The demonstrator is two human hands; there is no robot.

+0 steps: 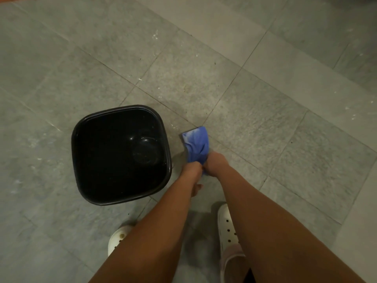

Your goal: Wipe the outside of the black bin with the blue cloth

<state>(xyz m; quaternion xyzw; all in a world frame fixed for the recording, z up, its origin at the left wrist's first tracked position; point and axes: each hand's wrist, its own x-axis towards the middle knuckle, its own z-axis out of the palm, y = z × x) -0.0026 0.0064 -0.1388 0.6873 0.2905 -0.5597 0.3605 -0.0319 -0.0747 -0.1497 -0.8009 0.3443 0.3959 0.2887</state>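
We clutch cloth (196, 144) with left hand (191, 171) and right hand (215, 162), fingers curled round it, just beside bin (120, 108) on floor (275, 123), not touching. Wiping not started; next we press cloth to bin's outer wall.

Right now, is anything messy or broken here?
Nothing looks broken. The bin stands upright, and the cloth is bunched in the left hand and right hand beside it, not touching it. Only the floor looks messy: white flecks and small dark specks are scattered over the tiles beyond the bin.
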